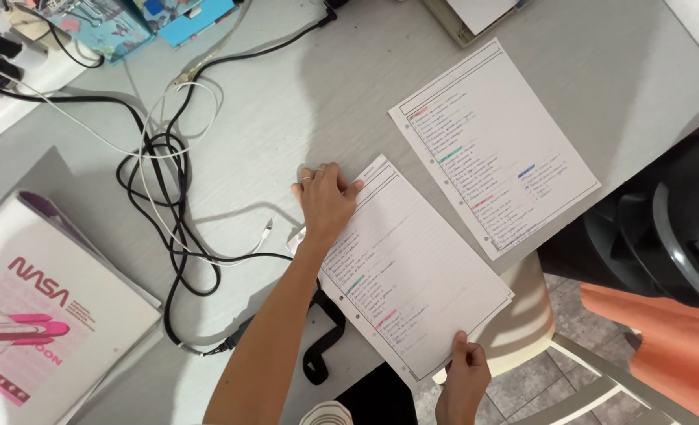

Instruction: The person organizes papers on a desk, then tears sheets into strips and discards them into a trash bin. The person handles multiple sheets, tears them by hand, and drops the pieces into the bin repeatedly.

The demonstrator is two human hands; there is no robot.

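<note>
1. head view, counts: two lined sheets with handwriting and coloured highlights lie on the grey desk (326, 94), and two hands are in view, both the person's own. there is also one notebook with a pink rocket drawing, one tangle of black and white cables, and one dark chair.
2. the near sheet (412, 275) lies tilted, its lower end hanging past the desk edge. it runs from under the left hand (326, 201) down to the right hand (464, 366), so it lies between the two hands and touches both.
3. the far sheet (495, 145) lies flat on the desk, up and to the right of the left hand, just beside the near sheet's upper corner; neither hand touches it.
4. the left hand lies palm down on the near sheet's upper left corner, fingers loosely spread and flat, a ring on one finger; it grips nothing, only presses.
5. the right hand pinches the near sheet's lower edge, thumb on top, the other fingers underneath and hidden.
6. the cables (168, 197) lie left of the left hand, well apart; the notebook (42, 315) lies farther left still. the chair (664, 228) stands right of the right hand.
</note>
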